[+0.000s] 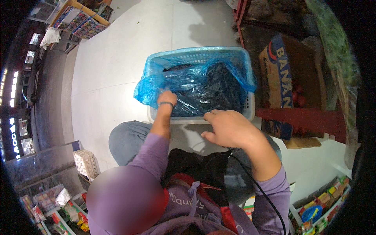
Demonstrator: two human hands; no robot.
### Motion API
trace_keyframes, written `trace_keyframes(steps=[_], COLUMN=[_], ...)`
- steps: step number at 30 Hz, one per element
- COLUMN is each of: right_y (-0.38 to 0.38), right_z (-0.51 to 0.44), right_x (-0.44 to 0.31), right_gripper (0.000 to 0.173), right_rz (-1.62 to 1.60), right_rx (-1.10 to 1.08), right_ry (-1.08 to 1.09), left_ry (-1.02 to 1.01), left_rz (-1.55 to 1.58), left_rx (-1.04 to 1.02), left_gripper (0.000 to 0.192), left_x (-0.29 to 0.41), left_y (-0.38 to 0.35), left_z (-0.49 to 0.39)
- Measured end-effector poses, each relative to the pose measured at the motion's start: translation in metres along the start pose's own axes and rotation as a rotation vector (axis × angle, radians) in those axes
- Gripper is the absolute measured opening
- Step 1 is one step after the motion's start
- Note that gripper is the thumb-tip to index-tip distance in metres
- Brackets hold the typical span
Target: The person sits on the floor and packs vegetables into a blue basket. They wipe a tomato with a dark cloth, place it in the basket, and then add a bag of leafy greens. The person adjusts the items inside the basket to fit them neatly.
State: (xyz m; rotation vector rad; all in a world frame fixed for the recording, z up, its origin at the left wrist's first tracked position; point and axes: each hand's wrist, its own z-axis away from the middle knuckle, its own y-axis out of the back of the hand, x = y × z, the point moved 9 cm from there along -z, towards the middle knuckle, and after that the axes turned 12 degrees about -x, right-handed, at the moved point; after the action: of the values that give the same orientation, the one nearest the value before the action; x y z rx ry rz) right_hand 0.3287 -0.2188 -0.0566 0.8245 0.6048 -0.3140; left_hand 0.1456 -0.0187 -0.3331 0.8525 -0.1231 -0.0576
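Note:
A white plastic basket (pixel 249 110) with pierced walls stands on the floor before me. A thin blue plastic bag (pixel 148 85) lines it and hangs over the rim. Inside lies a black plastic bag (pixel 217 88), wrinkled and shiny; its contents are hidden. My left hand (pixel 167 98) is closed at the basket's left side, on the blue film, slightly blurred, with its fingertips out of sight. Over the near rim is my right hand (pixel 232 126), thumb and fingers apart, nothing between them. Whether its fingertips touch the rim is unclear.
At right, a printed banana carton (pixel 277 79) holds red round items, near a red beam (pixel 302 122). A rack of small packets (pixel 82 22) stands at upper left. Shelves with packaged goods (pixel 320 205) are at lower right. A black cable (pixel 258 188) runs beside my right arm.

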Motion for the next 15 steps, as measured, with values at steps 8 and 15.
trace_keyframes(steps=[8,15], right_y=[-0.007,-0.018], right_z=[-0.010,-0.035], right_x=[0.016,0.029], right_gripper=[0.042,0.030], right_rz=[-0.044,0.038], right_rx=[-0.018,-0.111], right_ry=[-0.069,-0.007], left_ry=[-0.234,-0.254], left_rz=[-0.110,-0.150], left_rx=[0.055,-0.177], left_gripper=[0.046,0.087], left_x=[0.067,0.037], left_y=[0.020,-0.026], left_z=[-0.101,-0.197])
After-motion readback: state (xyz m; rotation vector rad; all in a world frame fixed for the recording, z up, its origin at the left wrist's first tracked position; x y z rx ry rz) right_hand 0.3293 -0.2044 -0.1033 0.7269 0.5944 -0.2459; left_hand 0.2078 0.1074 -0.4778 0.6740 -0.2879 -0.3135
